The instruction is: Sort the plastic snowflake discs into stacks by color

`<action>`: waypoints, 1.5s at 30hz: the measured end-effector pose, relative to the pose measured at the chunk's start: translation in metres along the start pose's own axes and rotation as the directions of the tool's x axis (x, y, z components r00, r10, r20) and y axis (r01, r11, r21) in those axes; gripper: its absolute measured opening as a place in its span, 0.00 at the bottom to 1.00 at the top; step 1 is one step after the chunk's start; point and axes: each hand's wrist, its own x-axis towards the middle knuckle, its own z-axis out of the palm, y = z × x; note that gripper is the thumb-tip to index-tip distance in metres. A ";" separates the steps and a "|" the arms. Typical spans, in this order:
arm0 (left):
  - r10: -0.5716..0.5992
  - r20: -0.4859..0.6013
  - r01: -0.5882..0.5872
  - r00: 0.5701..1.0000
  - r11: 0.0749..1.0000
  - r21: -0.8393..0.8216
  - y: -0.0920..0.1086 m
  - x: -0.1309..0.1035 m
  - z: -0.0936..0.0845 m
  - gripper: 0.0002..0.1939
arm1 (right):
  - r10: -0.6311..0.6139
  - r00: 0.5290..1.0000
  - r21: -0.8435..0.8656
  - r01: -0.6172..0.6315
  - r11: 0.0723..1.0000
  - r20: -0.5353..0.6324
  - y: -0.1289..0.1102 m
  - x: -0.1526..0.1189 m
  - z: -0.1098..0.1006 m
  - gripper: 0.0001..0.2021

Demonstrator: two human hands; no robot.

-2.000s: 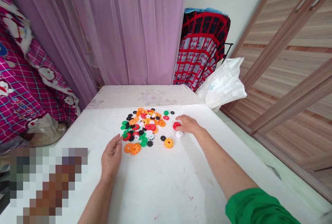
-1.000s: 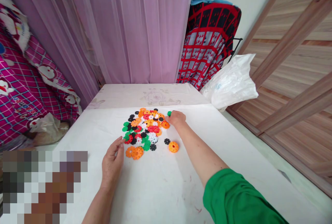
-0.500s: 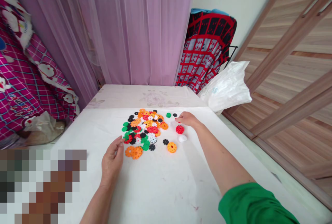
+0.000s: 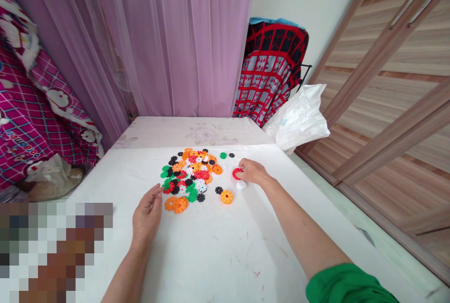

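The right hand (image 4: 253, 171) is bent over the small red stack (image 4: 236, 175), which sits on the white cloth (image 4: 218, 247) to the right of the mixed pile (image 4: 195, 167); its thumb and fingers are drawn narrow at the stack, though whether they pinch a disc or only touch the edge I cannot tell. To handle this well, I would keep the fingertips low and the touch light, squaring the red edges from the side rather than pressing from above, since thin notched discs probably slide easily on cloth. The white disc (image 4: 241, 184) lies just beside the stack on the person's side (it is too bright to make out its notches), so the heel of the hand should stay raised to avoid nudging it. The yellow stack (image 4: 227, 197), the black disc (image 4: 218, 190) and the green disc (image 4: 223, 155) stand apart from the red one, and those gaps are worth keeping. The left hand (image 4: 147, 211) has its fingers loosely curled at the pile's left edge, touching or nearly touching the discs there; I cannot tell whether it holds one, and it would serve best kept quiet.
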 end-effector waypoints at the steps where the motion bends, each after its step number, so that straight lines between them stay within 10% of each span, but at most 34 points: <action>1: 0.004 0.001 -0.004 1.000 1.000 0.003 0.000 0.000 0.000 0.16 | -0.010 1.000 0.000 0.010 1.000 -0.004 0.001 0.000 0.000 0.17; 8: 0.014 0.005 -0.014 1.000 1.000 -0.001 -0.001 0.000 0.000 0.16 | -0.089 0.987 -0.041 0.084 0.996 -0.132 -0.012 0.003 -0.007 0.10; 13: 0.001 -0.003 -0.001 1.000 1.000 -0.017 0.003 -0.001 0.000 0.16 | -0.334 0.942 -0.176 0.326 0.929 -0.018 -0.049 0.004 0.006 0.18; 23: -0.022 0.017 0.022 1.000 0.999 -0.034 0.004 -0.002 0.001 0.16 | -0.368 0.918 -0.285 0.396 0.873 0.150 -0.060 -0.008 0.013 0.18; 38: -0.004 0.023 0.004 1.000 1.000 0.000 -0.005 0.000 0.001 0.17 | -0.105 0.994 -0.200 0.110 0.973 0.038 -0.096 0.022 0.024 0.20; 45: -0.012 0.015 0.012 1.000 0.999 -0.030 0.002 -0.002 0.001 0.16 | -0.111 0.992 -0.062 0.107 0.992 -0.057 -0.057 0.020 -0.004 0.16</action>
